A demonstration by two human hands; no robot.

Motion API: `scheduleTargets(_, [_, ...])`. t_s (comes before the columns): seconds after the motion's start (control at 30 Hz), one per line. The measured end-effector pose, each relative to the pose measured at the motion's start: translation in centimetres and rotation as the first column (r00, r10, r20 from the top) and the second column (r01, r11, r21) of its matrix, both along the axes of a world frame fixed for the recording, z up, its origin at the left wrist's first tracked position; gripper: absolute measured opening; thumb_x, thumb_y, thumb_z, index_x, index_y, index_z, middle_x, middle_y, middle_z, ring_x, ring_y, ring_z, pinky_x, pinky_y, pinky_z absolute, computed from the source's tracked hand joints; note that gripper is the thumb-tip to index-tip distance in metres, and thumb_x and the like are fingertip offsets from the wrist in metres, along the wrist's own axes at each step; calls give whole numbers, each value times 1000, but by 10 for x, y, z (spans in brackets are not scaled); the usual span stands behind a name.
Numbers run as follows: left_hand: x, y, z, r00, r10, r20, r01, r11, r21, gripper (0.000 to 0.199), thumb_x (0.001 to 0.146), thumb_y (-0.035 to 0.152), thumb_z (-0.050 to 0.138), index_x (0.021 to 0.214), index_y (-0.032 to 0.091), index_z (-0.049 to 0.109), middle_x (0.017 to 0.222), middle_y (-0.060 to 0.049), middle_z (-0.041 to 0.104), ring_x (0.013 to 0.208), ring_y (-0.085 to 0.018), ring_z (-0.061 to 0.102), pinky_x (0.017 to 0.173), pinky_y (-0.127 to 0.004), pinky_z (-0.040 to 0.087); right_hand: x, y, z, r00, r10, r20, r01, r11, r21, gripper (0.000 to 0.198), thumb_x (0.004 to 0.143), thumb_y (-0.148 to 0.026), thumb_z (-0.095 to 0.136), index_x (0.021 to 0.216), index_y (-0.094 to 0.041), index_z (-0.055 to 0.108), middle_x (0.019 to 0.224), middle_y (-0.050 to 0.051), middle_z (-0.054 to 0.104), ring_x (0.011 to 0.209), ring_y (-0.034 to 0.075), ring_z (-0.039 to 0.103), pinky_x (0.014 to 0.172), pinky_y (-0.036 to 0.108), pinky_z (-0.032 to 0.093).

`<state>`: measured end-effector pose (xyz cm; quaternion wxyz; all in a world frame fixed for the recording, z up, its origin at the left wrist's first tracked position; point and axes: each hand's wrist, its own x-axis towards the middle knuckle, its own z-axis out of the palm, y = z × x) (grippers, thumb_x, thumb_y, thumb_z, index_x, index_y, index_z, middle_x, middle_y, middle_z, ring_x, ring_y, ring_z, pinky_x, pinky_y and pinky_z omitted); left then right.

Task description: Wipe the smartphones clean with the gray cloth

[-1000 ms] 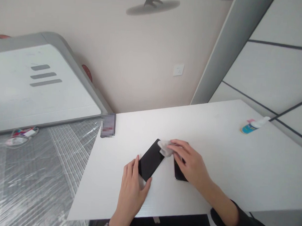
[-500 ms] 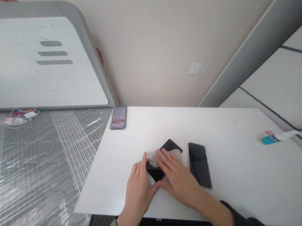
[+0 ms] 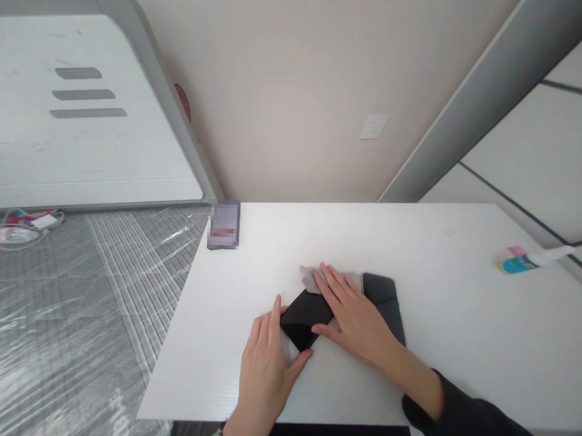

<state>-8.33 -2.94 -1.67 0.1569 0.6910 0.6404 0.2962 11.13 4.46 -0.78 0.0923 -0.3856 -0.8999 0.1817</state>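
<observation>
Cloth on phone, both hands down on the table [image 3: 460, 315].

My left hand [image 3: 265, 365] pinches the near corner of the phone [image 3: 303, 318], thumb and fingers closed on its edges. My right hand [image 3: 354, 317] lies flat, fingers together, pressing the cloth [image 3: 312, 278] on the phone's far end. The phone's long axis runs from my left hand diagonally away to the right, under my right fingers. A second phone [image 3: 386, 299] lies just right of my right hand, partly under it.

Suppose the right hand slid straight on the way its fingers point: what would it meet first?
The right hand points up-left over the grey cloth; beyond that lies bare white table, then probably the blurred small object near the edge.
</observation>
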Motion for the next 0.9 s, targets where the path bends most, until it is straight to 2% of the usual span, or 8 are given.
scheduleTargets(0.07, [1, 0, 1, 1000, 0, 1, 0, 1000, -7, 113, 81, 22, 84, 165, 27, 10, 133, -12, 66, 117, -32, 64, 97, -49, 59, 1, 2, 3, 1000, 18, -2, -18, 1000, -4, 99, 99, -67, 56, 168, -11, 15, 172, 23, 15, 160, 39, 14, 126, 67, 24])
scheduleTargets(0.17, [2, 0, 2, 1000, 3, 4, -3, 1000, -15, 110, 82, 20, 83, 165, 27, 11, 134, -14, 65, 115, -32, 64, 96, -51, 59, 4, -6, 12, 976, 201, -87, -205, 978, -41, 89, 101, -65, 56, 168, -19, 20, 172, 13, 27, 159, 31, 24, 129, 55, 28])
scheduleTargets(0.33, [-5, 0, 10, 999, -34, 26, 35, 999, -30, 107, 80, 22, 85, 163, 26, 18, 135, -11, 65, 120, -29, 63, 100, -46, 58, 26, 2, 23, 968, -120, -221, 120, 993, -11, 45, 107, -37, 50, 151, -26, 53, 151, 12, 59, 138, 30, 57, 113, 54, 50])
scheduleTargets(0.43, [-13, 5, 18, 999, -32, 24, 32, 999, -24, 68, 88, 23, 77, 149, 26, 46, 133, -9, 66, 121, -27, 65, 102, -44, 57, 33, 16, 18, 964, -125, -234, 126, 992, -8, 28, 101, -29, 60, 126, -27, 71, 123, 10, 72, 114, 31, 69, 97, 52, 60])
scheduleTargets(0.53, [-20, 12, 24, 1000, -17, -2, 17, 1000, 3, 21, 95, 22, 65, 115, 24, 69, 113, -6, 73, 105, -26, 69, 92, -44, 59, 30, 19, 11, 958, -119, -263, 123, 992, 1, 17, 99, -20, 60, 103, -26, 75, 105, 7, 75, 99, 27, 72, 88, 45, 61])
scheduleTargets(0.63, [-25, 12, 28, 1000, -18, -24, 19, 999, 47, 10, 96, 23, 62, 95, 23, 72, 91, -4, 75, 85, -24, 71, 76, -39, 60, 28, 13, 10, 943, -149, -297, 157, 988, 5, 19, 101, -19, 57, 93, -24, 74, 96, 4, 78, 91, 25, 73, 84, 43, 60])
scheduleTargets(0.77, [-25, 1, 41, 999, -44, -25, 47, 989, 143, 17, 100, 26, 60, 90, 22, 72, 84, -4, 76, 79, -22, 71, 70, -36, 59, 37, 0, 17, 916, -199, -349, 211, 978, -4, 25, 106, -29, 53, 98, -25, 77, 92, 4, 81, 81, 25, 75, 75, 42, 61])
scheduleTargets(0.9, [-14, -15, 63, 986, -165, -20, 165, 957, 237, 16, 101, 23, 60, 102, 24, 76, 84, -3, 76, 79, -20, 70, 69, -31, 58, 41, -18, 31, 904, -150, -401, 167, 986, 7, 30, 108, -40, 52, 125, -26, 73, 127, 8, 76, 115, 29, 71, 101, 49, 56])
